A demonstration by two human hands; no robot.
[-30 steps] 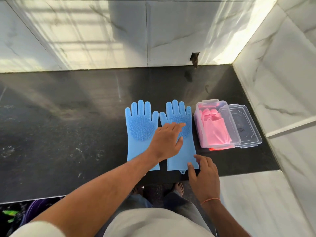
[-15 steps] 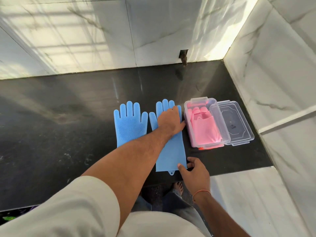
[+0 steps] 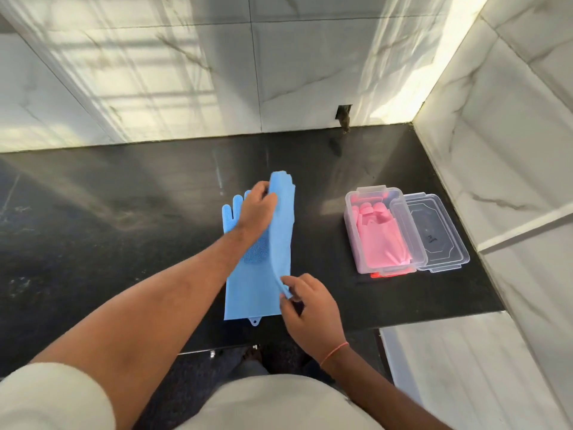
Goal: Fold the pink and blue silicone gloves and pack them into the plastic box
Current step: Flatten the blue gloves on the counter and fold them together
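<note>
One clear plastic box (image 3: pixel 379 231) at the right of the black counter (image 3: pixel 108 231) holds folded pink gloves (image 3: pixel 383 238); its one lid (image 3: pixel 434 231) lies just right. Two blue gloves: one (image 3: pixel 245 293) flat at centre, the other (image 3: pixel 282 218) lifted over it, pinched by the left hand (image 3: pixel 259 209) far and right hand (image 3: pixel 307 305) near.

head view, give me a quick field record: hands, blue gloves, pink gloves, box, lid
left hand: grips finger end of the raised blue glove
right hand: pinches that glove's cuff edge
flat blue glove: on the black counter, under the raised one
pink gloves: inside the plastic box
lid: off, beside the box on its right
</note>
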